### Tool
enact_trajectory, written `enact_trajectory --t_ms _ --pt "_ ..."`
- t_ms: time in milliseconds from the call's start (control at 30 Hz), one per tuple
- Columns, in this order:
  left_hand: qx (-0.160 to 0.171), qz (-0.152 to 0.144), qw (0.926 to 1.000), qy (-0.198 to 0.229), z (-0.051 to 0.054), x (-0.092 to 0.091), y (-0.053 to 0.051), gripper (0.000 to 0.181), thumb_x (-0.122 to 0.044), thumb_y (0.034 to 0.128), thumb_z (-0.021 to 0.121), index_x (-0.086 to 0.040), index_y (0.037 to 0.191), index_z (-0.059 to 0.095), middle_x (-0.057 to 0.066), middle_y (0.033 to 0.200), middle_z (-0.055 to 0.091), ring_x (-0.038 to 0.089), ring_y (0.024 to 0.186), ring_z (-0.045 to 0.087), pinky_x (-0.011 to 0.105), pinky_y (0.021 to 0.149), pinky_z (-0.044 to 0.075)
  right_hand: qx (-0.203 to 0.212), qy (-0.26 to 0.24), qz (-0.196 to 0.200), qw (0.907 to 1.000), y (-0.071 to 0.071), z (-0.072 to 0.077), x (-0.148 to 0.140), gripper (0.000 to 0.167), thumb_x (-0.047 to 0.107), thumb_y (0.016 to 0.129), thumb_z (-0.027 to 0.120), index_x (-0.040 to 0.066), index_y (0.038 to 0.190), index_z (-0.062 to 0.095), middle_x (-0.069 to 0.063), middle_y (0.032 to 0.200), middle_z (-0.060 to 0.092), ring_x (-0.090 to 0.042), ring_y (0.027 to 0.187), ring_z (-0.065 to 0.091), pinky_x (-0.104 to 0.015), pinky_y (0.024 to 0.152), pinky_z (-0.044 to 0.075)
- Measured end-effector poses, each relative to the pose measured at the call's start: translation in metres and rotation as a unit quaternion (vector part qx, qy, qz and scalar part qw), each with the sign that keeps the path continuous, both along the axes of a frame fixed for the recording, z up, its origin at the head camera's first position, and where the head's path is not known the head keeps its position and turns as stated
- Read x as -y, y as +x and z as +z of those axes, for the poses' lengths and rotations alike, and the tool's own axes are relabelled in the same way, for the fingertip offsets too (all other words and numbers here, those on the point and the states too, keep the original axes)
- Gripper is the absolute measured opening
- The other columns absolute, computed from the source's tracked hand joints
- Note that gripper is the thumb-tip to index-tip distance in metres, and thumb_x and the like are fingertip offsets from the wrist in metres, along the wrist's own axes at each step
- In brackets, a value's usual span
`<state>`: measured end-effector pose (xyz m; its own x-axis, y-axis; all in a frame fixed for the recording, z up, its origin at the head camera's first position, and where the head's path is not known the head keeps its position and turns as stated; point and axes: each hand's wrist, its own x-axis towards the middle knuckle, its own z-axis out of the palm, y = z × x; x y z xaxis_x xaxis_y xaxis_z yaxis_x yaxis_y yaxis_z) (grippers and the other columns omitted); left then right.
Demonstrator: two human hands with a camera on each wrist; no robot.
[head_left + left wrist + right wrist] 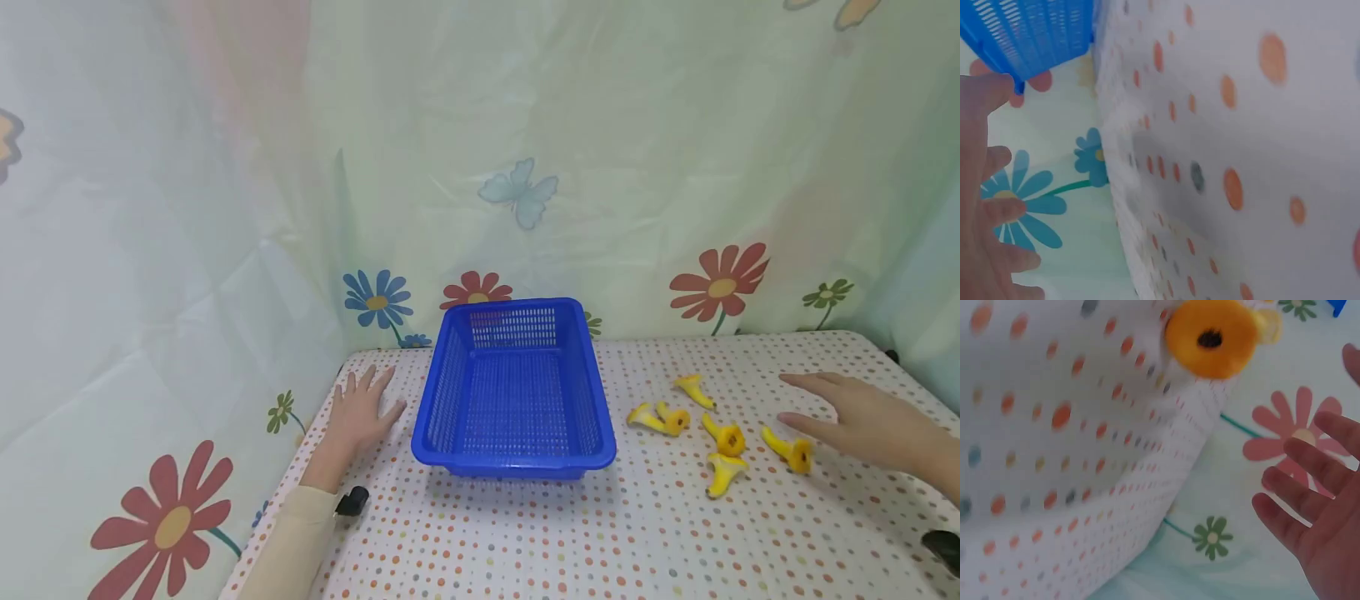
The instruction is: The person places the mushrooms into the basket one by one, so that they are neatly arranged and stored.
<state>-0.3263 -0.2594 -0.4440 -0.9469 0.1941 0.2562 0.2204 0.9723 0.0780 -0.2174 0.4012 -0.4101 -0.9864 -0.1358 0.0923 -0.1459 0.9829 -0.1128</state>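
Observation:
A blue plastic basket (517, 400) with slotted walls stands in the middle of the table, nothing visible inside it. To its left, my left hand (362, 415) hovers over the cloth with fingers spread, holding nothing. My right hand (862, 417) is at the right, fingers extended and holding nothing. Between it and the basket lie several yellow trumpet-shaped mushrooms; the nearest mushroom (789, 451) is just left of the right hand, apart from it. In the right wrist view a mushroom (1210, 339) shows its orange cap with a dark centre.
A dotted cloth (555, 542) covers the table. Curtains printed with flowers and butterflies (520, 193) hang behind it and along both sides. Another mushroom (696, 390) lies farther back, right of the basket. A black strap piece (352, 502) sits at the left wrist.

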Motion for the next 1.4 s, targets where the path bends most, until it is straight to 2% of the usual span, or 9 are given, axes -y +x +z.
enact_trajectory --t_ms 100,233,433,567,700,833,967,1167,1400 --pt "0.005 -0.008 0.9993 0.037 0.004 -0.002 0.004 0.069 -0.051 0.0960 0.049 -0.018 0.153 0.031 0.020 0.154 0.028 0.049 0.138 0.024 0.066 0.105 0.022 -0.009 -0.044 0.025 0.9987 0.003 -0.003 0.012 0.068 0.046 0.088 0.068 -0.009 0.126 0.055 -0.041 0.124 0.048 -0.058 0.108 0.046 -0.068 0.080 0.042" --pt "0.030 -0.035 0.9939 0.100 0.009 -0.008 0.011 0.067 -0.050 0.0984 0.046 -0.018 0.154 0.029 0.018 0.154 0.029 0.041 0.137 0.031 0.061 0.102 0.032 -0.007 -0.106 0.050 0.9931 0.008 -0.006 0.028 0.049 0.032 0.086 0.074 -0.005 0.116 0.065 -0.030 0.113 0.061 -0.044 0.094 0.058 -0.050 0.068 0.051" --pt "0.069 -0.095 0.9705 0.211 0.016 -0.020 0.023 0.064 -0.051 0.1006 0.042 -0.016 0.154 0.030 0.012 0.154 0.033 0.034 0.139 0.030 0.054 0.109 0.026 0.020 -0.189 0.055 0.9803 0.020 -0.008 0.047 0.037 0.022 0.085 0.076 -0.001 0.113 0.067 -0.016 0.104 0.067 -0.013 0.075 0.059 -0.027 0.057 0.050" --pt "0.101 -0.142 0.9437 0.281 0.020 -0.029 0.027 0.061 -0.043 0.1023 0.045 -0.014 0.153 0.030 0.013 0.153 0.034 0.037 0.137 0.034 0.053 0.107 0.031 0.041 -0.223 0.052 0.9726 0.028 -0.011 0.057 0.034 0.020 0.084 0.076 0.001 0.111 0.068 -0.013 0.103 0.068 -0.007 0.071 0.057 -0.025 0.056 0.050" --pt "0.156 -0.163 0.9078 0.354 0.021 -0.039 0.031 0.062 -0.038 0.1012 0.050 -0.017 0.155 0.026 0.016 0.152 0.034 0.042 0.128 0.045 0.051 0.097 0.043 0.032 -0.220 0.042 0.9740 0.033 -0.016 0.064 0.030 0.021 0.082 0.078 0.004 0.106 0.070 -0.012 0.100 0.069 -0.008 0.069 0.057 -0.025 0.056 0.050" --pt "0.195 -0.170 0.8784 0.402 0.018 -0.048 0.032 0.066 -0.030 0.0990 0.057 -0.020 0.155 0.024 0.016 0.150 0.036 0.040 0.116 0.056 0.046 0.084 0.052 0.033 -0.221 0.029 0.9742 0.037 -0.023 0.071 0.031 0.024 0.081 0.079 0.007 0.105 0.071 -0.010 0.098 0.069 -0.009 0.064 0.057 -0.025 0.053 0.047" --pt "0.208 -0.171 0.8658 0.422 0.013 -0.053 0.031 0.069 -0.025 0.0980 0.060 -0.019 0.156 0.023 0.015 0.146 0.039 0.038 0.113 0.059 0.044 0.081 0.054 0.063 -0.236 0.018 0.9695 0.041 -0.028 0.075 0.036 0.028 0.083 0.077 0.006 0.110 0.070 -0.012 0.101 0.069 -0.011 0.063 0.059 -0.026 0.052 0.048" --pt "0.214 -0.181 0.8401 0.464 0.008 -0.055 0.028 0.070 -0.018 0.0985 0.058 -0.016 0.156 0.019 0.019 0.147 0.040 0.039 0.124 0.050 0.047 0.088 0.050 0.089 -0.259 0.016 0.9616 0.040 -0.030 0.081 0.041 0.024 0.080 0.080 0.002 0.112 0.067 -0.016 0.105 0.067 -0.015 0.072 0.063 -0.026 0.056 0.051" --pt "0.243 -0.179 0.7745 0.556 0.003 -0.057 0.029 0.066 -0.013 0.1000 0.054 -0.018 0.156 0.020 0.023 0.147 0.038 0.042 0.126 0.046 0.050 0.092 0.047 0.072 -0.269 0.012 0.9603 0.038 -0.032 0.097 0.038 0.020 0.076 0.083 0.001 0.105 0.067 -0.008 0.100 0.067 -0.015 0.077 0.064 -0.024 0.060 0.052"
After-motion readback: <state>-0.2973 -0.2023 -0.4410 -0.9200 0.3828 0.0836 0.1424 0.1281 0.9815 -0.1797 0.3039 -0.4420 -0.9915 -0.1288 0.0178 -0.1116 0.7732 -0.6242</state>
